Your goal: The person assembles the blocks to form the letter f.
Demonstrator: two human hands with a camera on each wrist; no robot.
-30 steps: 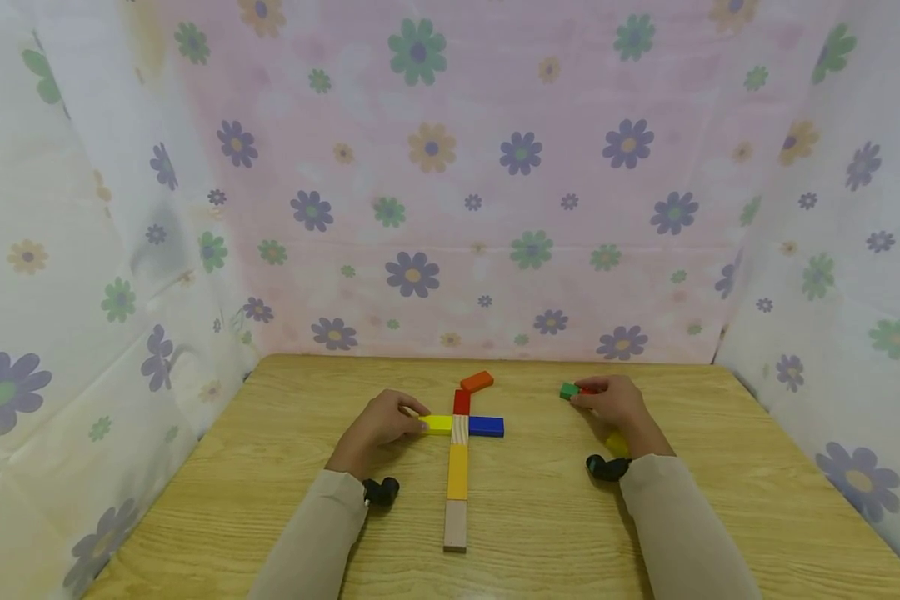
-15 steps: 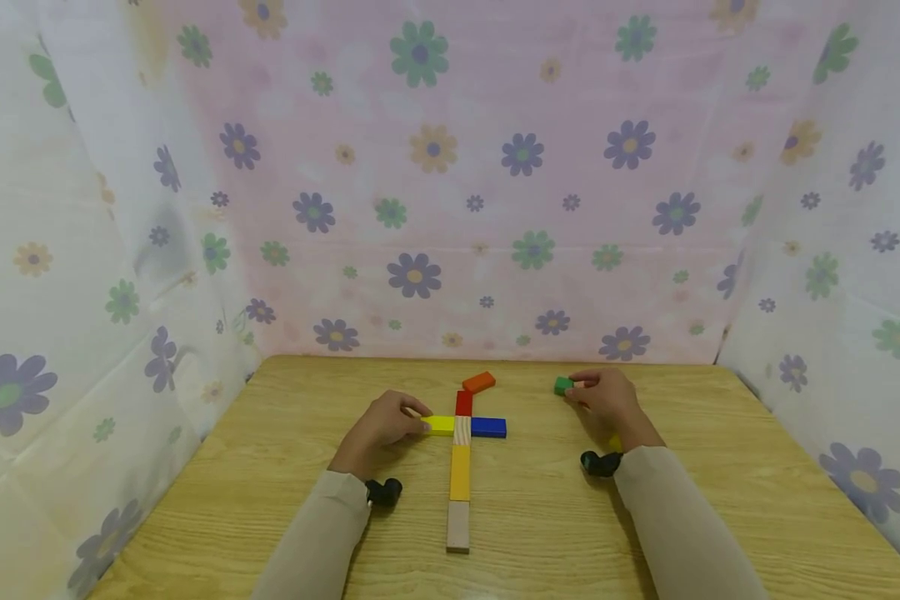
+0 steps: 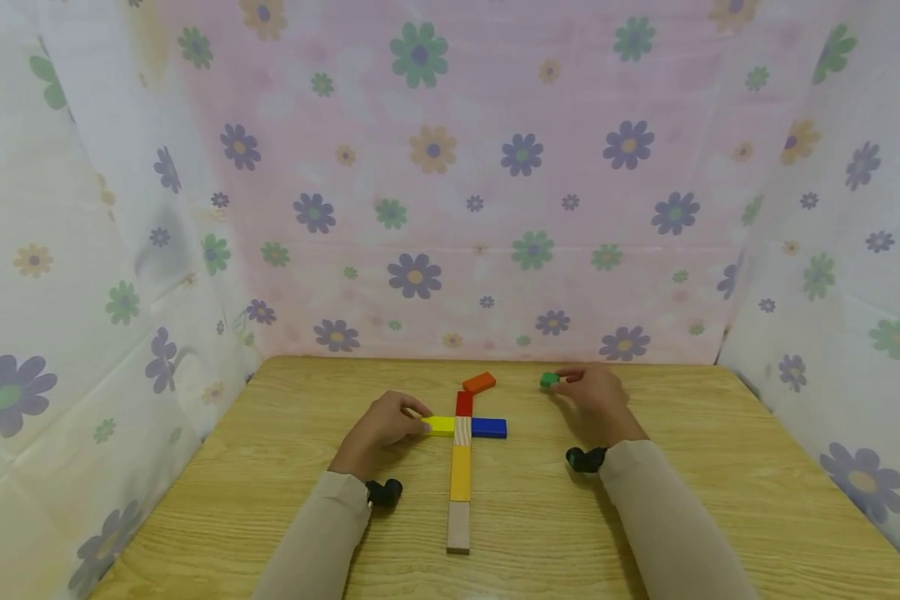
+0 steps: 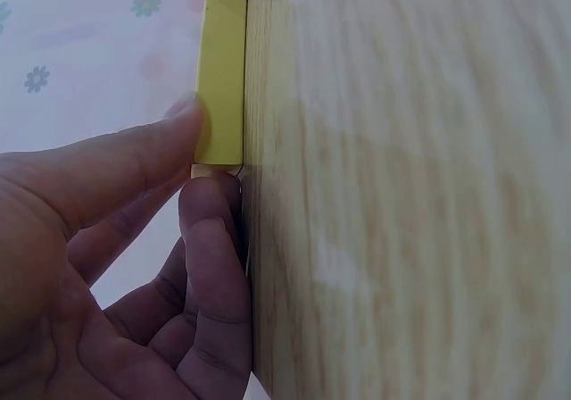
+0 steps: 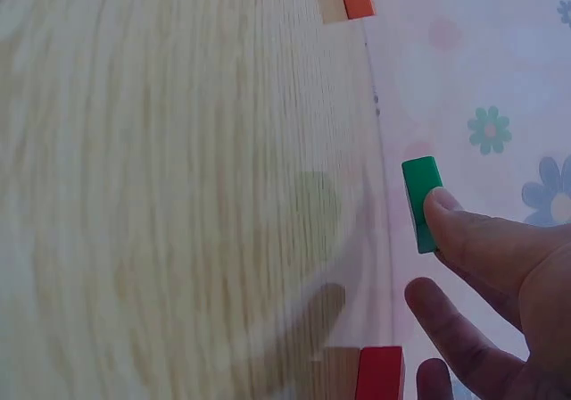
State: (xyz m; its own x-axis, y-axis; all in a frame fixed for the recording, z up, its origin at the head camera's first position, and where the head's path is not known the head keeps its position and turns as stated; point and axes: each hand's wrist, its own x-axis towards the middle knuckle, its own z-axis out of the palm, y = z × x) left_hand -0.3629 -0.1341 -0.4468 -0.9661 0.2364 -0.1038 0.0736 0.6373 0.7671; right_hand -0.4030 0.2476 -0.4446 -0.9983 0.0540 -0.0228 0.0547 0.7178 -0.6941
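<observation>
Wooden blocks, painted and bare, form a cross (image 3: 462, 432) between the hands in the head view. The left hand (image 3: 381, 423) has fingertips on the outer end of the yellow rectangular block (image 3: 441, 426); a stray push could skew the layout. The right hand (image 3: 596, 393) holds a small green rectangular block (image 3: 549, 380); a low sweep leftward might knock the slanted orange rectangular block (image 3: 479, 383). Beneath both hands spreads a yellowish wood-grain table (image 3: 307, 542), with pale flowered cloth (image 3: 480, 167) beyond and beside them.

From the left wrist, the thumb bears on the yellow block while other fingers curl by its end; dragging them along the tabletop could shift it.

From the right wrist, thumb and finger pinch the green block, the remaining fingers apart. A slipping pinch might drop it near the table's back edge. A red rectangular block (image 5: 381, 373) lies near those free fingers.
</observation>
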